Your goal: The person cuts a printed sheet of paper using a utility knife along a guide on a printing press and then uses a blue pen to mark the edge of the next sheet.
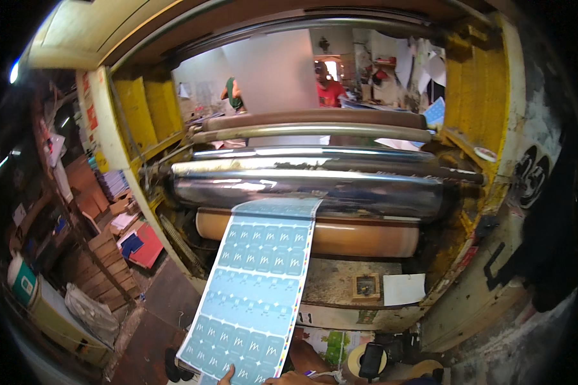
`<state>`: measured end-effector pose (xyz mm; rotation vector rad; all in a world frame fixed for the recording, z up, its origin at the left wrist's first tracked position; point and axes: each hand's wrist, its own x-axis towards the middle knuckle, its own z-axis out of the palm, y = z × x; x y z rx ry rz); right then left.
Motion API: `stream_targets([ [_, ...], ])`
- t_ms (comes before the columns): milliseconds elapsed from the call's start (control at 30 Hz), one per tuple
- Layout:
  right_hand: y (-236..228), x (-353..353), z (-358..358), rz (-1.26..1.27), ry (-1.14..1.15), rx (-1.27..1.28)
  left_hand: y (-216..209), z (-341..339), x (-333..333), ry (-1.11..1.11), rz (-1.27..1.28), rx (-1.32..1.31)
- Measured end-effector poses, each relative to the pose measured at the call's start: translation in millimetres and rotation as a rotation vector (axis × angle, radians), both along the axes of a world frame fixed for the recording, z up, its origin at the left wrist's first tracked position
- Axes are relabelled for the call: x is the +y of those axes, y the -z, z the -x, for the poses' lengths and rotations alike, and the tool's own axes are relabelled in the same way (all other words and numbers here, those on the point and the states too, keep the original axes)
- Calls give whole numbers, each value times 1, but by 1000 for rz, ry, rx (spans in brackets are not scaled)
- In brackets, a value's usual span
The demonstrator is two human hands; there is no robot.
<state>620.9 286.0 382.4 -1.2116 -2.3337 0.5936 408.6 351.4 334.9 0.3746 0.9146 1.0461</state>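
Printed sheet (253, 292): rows of white script marks.
Left hand (226, 377): bottom centre, thumb on sheet; fingers' grip unclear.
Right hand (290, 380): bottom centre; fingers' state unclear.

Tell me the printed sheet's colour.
The printed sheet is mainly blue-teal with white markings, best in head view.

A long, white-edged blue printed sheet (257, 282) slants up to a chrome roller (379, 190).

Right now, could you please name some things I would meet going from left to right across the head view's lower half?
White-and-teal container, whitish sack, blue printed sheet, small wooden box, white paper.
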Motion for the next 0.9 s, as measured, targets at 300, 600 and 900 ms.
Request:
stream_targets([
  [300,79,-6,-56,488,121,563,-108,50,-31,-16,59,326],
  [600,109,-70,-94,671,800,461,-49,127,-54,143,-46,505],
  [900,62,47,-79,361,1219,701,-120,104,-97,-24,126,426],
])
